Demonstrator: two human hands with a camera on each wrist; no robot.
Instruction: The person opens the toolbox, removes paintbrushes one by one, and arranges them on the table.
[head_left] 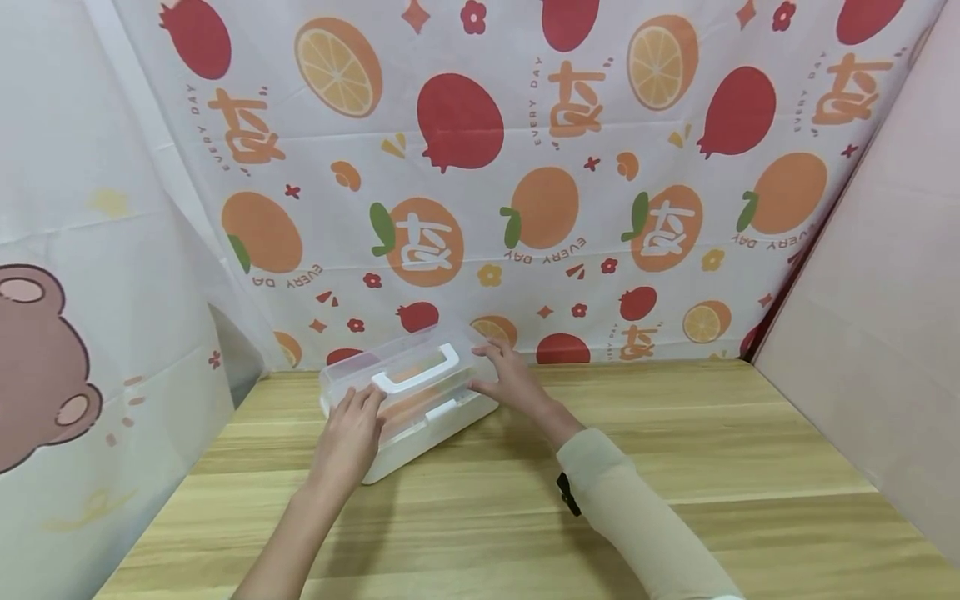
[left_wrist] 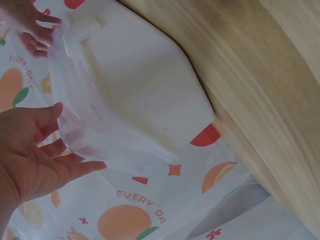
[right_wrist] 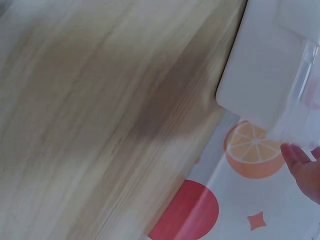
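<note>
A storage box with a white base [head_left: 420,439], a clear lid [head_left: 420,354] and a white handle [head_left: 416,375] stands at an angle on the table. The lid lies over the base, with a white latch [head_left: 441,410] at the front. My left hand [head_left: 352,431] rests on the left end of the lid. In the left wrist view its thumb and extended fingers [left_wrist: 92,166] span the lid's end. At the right end, my right hand [head_left: 513,382] touches the lid with fingers and thumb spread. The right wrist view catches only its fingertips [right_wrist: 295,152] beside the lid.
The wooden table [head_left: 675,467] extends in front of the box and to its right. Behind it hangs a fruit-printed cloth [head_left: 465,192], close to the box's back. Pale cloths hang at the left [head_left: 150,333] and right [head_left: 862,308].
</note>
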